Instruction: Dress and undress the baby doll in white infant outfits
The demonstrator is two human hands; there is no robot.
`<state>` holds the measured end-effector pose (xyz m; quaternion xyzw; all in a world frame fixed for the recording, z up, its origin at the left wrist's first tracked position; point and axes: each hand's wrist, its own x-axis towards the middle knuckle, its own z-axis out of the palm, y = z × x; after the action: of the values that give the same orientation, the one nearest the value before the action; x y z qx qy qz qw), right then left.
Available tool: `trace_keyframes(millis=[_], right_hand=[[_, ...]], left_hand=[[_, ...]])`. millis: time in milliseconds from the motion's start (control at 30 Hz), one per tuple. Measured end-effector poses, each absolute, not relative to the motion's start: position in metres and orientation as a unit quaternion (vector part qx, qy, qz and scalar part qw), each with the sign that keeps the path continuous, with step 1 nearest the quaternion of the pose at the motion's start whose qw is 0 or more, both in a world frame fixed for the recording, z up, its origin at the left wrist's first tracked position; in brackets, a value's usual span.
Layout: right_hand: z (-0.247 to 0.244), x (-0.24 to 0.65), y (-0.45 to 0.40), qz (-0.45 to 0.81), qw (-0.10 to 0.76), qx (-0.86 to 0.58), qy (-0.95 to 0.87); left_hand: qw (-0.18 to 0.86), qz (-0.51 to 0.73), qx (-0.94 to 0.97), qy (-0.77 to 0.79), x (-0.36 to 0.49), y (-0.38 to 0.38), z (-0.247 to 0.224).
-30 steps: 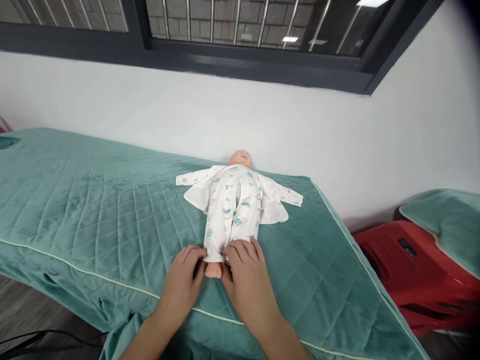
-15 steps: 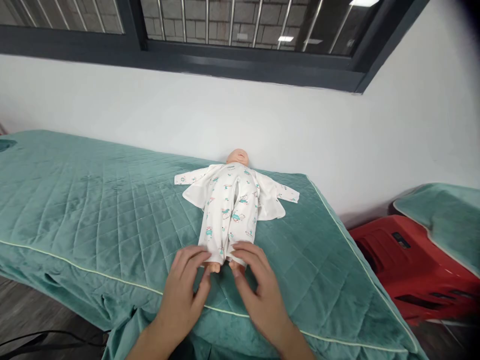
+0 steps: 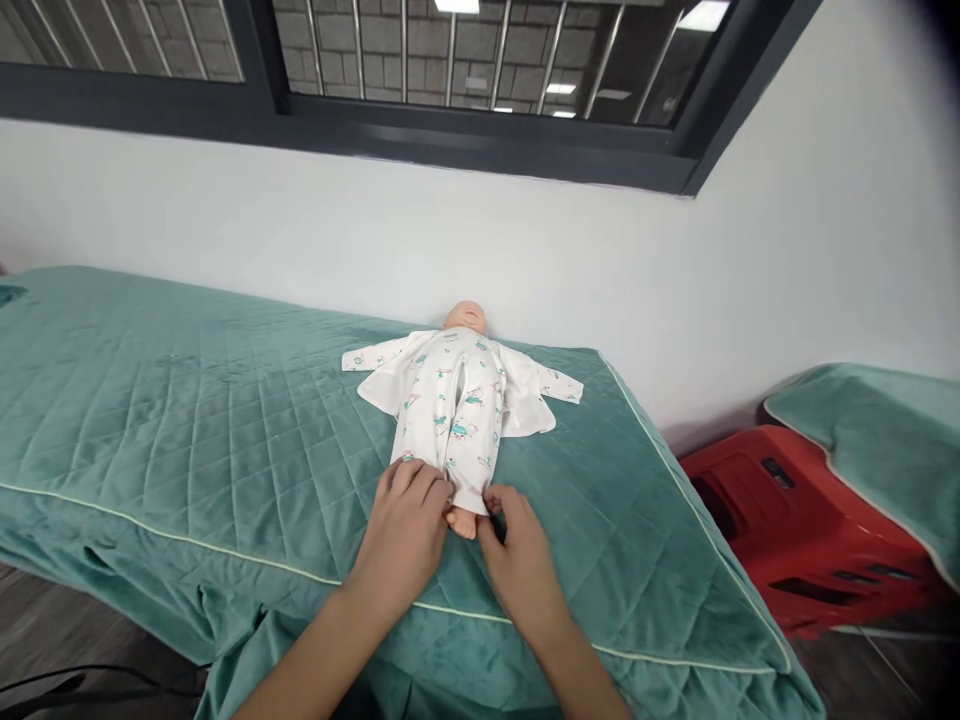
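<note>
A baby doll [image 3: 466,316] lies on its back, head toward the wall, in a white printed jacket [image 3: 529,385] with its sleeves spread. White printed trousers [image 3: 459,410] lie along its body and legs. My left hand [image 3: 411,510] is closed at the inner edge of the right-hand trouser cuff and covers the other leg's end. My right hand [image 3: 510,530] pinches the outer edge of that same cuff. One bare doll foot [image 3: 461,522] shows below the cuff, between my hands.
A green quilted cover [image 3: 225,440] spreads under the doll, its piped front edge near my forearms. At the right stands a red plastic chair [image 3: 810,530] partly under green cloth [image 3: 892,450]. Behind are a white wall [image 3: 300,230] and a dark-framed barred window [image 3: 465,140].
My left hand has moved right from the left cuff to the right-hand one. My right hand has closed on that cuff's outer edge. The view has shifted slightly.
</note>
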<state>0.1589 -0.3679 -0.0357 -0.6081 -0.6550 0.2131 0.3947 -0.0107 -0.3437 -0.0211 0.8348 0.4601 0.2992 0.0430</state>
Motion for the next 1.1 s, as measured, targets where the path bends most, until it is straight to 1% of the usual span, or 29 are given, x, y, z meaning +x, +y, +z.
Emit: trace_keyframes(millis=[100,200,300,400,500,567,633,700,800,867,1000,1100], right_hand=[[-0.019,0.163,-0.374,0.229,0.427,-0.569,-0.665],[-0.003,0.167,-0.387,0.204,0.447,-0.523,-0.697],[-0.001,0.171,-0.397,0.194,0.419,-0.518,-0.72],[-0.011,0.178,-0.401,0.233,0.376,-0.526,-0.727],[-0.02,0.19,-0.392,0.258,0.361,-0.524,-0.727],[-0.024,0.197,-0.374,0.225,0.36,-0.545,-0.723],[-0.025,0.201,-0.346,0.161,0.345,-0.573,-0.726],[-0.025,0.203,-0.314,0.096,0.306,-0.58,-0.749],[-0.027,0.201,-0.272,0.047,0.233,-0.56,-0.793],[-0.03,0.2,-0.257,0.04,0.207,-0.552,-0.806],[-0.035,0.201,-0.254,0.007,0.193,-0.567,-0.801],[-0.034,0.203,-0.258,-0.015,0.185,-0.576,-0.796]], left_hand=[[0.061,0.351,0.821,0.446,-0.013,-0.35,-0.018],[0.081,0.387,0.806,0.441,-0.013,-0.362,-0.014],[0.086,0.388,0.801,0.447,-0.015,-0.374,-0.016],[0.08,0.391,0.799,0.449,-0.027,-0.377,-0.028],[0.06,0.419,0.779,0.463,-0.051,-0.359,-0.044],[0.05,0.421,0.763,0.487,-0.066,-0.334,-0.053],[0.038,0.392,0.75,0.531,-0.075,-0.301,-0.059],[0.029,0.34,0.759,0.554,-0.078,-0.267,-0.061],[0.009,0.245,0.819,0.519,-0.074,-0.227,-0.059],[-0.002,0.195,0.857,0.477,-0.07,-0.21,-0.056],[0.011,0.178,0.913,0.367,-0.061,-0.194,-0.048],[0.068,0.19,0.907,0.37,-0.051,-0.188,-0.041]])
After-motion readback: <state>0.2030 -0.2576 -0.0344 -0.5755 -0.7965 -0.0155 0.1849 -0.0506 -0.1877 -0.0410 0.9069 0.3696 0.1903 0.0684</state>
